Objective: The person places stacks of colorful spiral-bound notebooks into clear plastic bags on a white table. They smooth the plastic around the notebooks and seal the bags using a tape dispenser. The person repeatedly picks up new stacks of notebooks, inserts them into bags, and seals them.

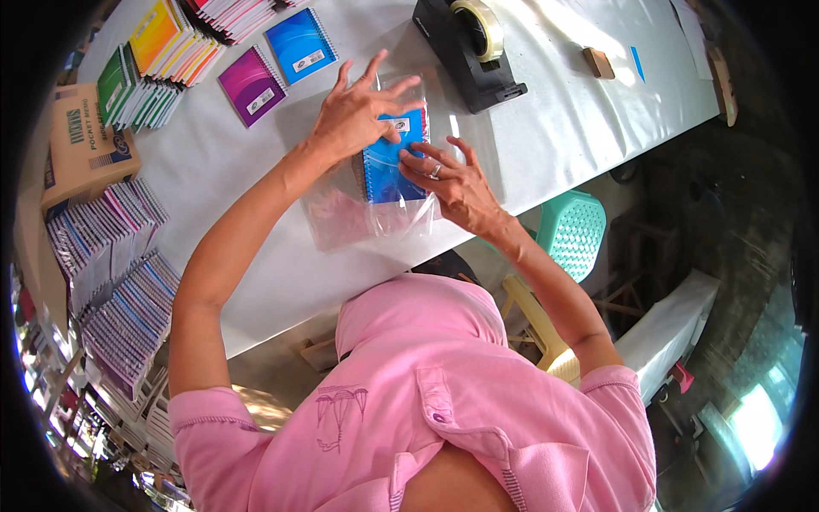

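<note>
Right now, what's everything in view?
Spiral-bound notebook: 1, blue, centre
Plastic film: count unclear, clear, around it
Loose notebooks: 2, blue and purple, top
Stacked notebooks: many, yellow, green, red, upper left
Notebook rows: 2, purplish, left edge
Cardboard box: 1, brown, left
Tape dispenser: 1, black, top
Small block: 1, brown, upper right
Flat strip: 1, blue, beside block
Table: 1, white, centre
Plastic stool: 1, green, right
Furniture: several, yellow, white, lower right
Shirt: 1, pink, bottom
Left hand, right hand: 2, over notebook
</note>
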`<state>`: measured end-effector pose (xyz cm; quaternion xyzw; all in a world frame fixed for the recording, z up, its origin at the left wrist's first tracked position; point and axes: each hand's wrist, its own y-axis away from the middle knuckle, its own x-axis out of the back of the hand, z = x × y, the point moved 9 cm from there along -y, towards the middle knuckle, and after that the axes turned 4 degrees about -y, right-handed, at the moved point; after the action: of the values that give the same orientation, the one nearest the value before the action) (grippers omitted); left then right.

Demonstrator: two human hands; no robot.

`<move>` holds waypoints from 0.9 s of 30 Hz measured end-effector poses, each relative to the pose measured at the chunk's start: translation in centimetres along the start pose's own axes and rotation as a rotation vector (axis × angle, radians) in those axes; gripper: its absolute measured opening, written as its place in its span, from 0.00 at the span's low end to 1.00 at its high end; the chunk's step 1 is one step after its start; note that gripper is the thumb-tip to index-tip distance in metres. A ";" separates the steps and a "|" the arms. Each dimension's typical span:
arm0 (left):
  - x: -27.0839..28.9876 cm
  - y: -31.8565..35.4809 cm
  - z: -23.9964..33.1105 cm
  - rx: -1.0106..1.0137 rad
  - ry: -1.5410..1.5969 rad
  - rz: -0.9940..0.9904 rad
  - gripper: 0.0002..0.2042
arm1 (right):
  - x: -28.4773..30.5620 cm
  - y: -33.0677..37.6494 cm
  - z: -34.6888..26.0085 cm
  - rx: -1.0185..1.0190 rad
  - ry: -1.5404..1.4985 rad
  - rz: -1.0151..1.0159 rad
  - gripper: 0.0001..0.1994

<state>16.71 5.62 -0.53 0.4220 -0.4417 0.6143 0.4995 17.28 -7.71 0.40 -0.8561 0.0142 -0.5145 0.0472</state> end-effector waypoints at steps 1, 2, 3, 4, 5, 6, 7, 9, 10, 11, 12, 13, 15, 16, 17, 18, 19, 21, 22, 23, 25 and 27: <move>0.0 -0.4 -0.5 0.066 0.039 -0.008 0.26 | -0.3 0.3 -0.3 -0.003 0.027 -0.003 0.25; -0.8 -0.7 -0.4 0.095 0.030 -0.093 0.34 | -0.6 0.7 -0.8 -0.007 0.055 -0.006 0.25; -1.0 -1.0 -0.2 0.118 0.022 -0.113 0.36 | -0.8 1.2 -1.4 -0.012 0.082 -0.009 0.24; -1.0 -1.6 0.1 0.141 0.016 -0.131 0.38 | -1.2 1.8 -2.0 0.022 0.126 -0.049 0.24; -1.1 -2.2 0.5 0.163 0.010 -0.149 0.41 | -1.6 2.6 -2.7 0.064 0.068 -0.101 0.23; -1.2 -2.7 1.0 0.157 -0.025 -0.158 0.42 | -1.9 3.5 -3.5 0.106 0.010 -0.154 0.23; -1.5 -3.1 1.4 0.154 -0.062 -0.169 0.44 | -2.3 4.4 -4.2 0.151 -0.051 -0.206 0.23; -1.9 -3.6 1.5 0.163 -0.098 -0.189 0.47 | -0.1 5.9 -3.1 0.149 -0.082 -0.103 0.19; -2.0 -3.9 1.7 0.173 -0.094 -0.198 0.48 | 2.4 5.8 -0.9 0.081 -0.023 0.030 0.18; -2.3 -3.8 2.0 0.186 -0.082 -0.214 0.49 | 4.9 5.9 1.2 0.009 0.030 0.156 0.17; -2.7 -3.8 2.0 0.190 -0.088 -0.234 0.51 | 8.6 5.1 5.6 -0.236 -0.200 0.350 0.14; -3.0 -4.2 1.9 0.188 -0.093 -0.246 0.52 | 11.3 4.7 10.9 -0.481 -0.422 0.546 0.11; -3.2 -5.3 2.4 0.170 -0.091 -0.289 0.53 | 14.6 2.8 15.9 -0.445 -0.133 0.708 0.10; -3.1 -5.6 2.4 0.167 -0.087 -0.328 0.52 | 13.4 2.0 18.7 -0.524 -0.306 0.624 0.12; -3.2 -5.5 2.1 0.176 -0.085 -0.369 0.52 | 12.1 1.0 19.6 -0.593 -0.486 0.530 0.14; -3.1 -5.5 1.7 0.172 -0.089 -0.368 0.53 | 10.9 0.2 20.0 -0.646 -0.548 0.325 0.15; -3.2 -5.4 1.4 0.171 -0.091 -0.371 0.55 | 9.8 0.2 20.5 -0.700 -0.645 0.236 0.16; -3.3 -5.6 1.0 0.166 -0.088 -0.374 0.58 | 7.6 0.3 21.0 -0.805 -0.833 0.056 0.18; -3.2 -5.7 0.8 0.165 -0.082 -0.377 0.59 | 8.0 0.4 20.1 -0.794 -0.936 0.080 0.18; -3.2 -5.7 0.7 0.163 -0.075 -0.379 0.60 | 7.6 0.8 20.3 -0.799 -1.027 0.179 0.19; -3.3 -5.7 0.7 0.154 -0.044 -0.348 0.61 | 6.0 2.2 21.0 -0.802 -1.202 0.390 0.19; -3.3 -5.4 0.2 0.149 -0.021 -0.329 0.62 | 5.0 3.4 20.3 -0.769 -1.405 0.529 0.22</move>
<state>22.55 5.27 -2.96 0.5306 -0.3252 0.5510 0.5560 37.61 -10.17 -4.93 -0.9021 0.3557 0.2065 -0.1306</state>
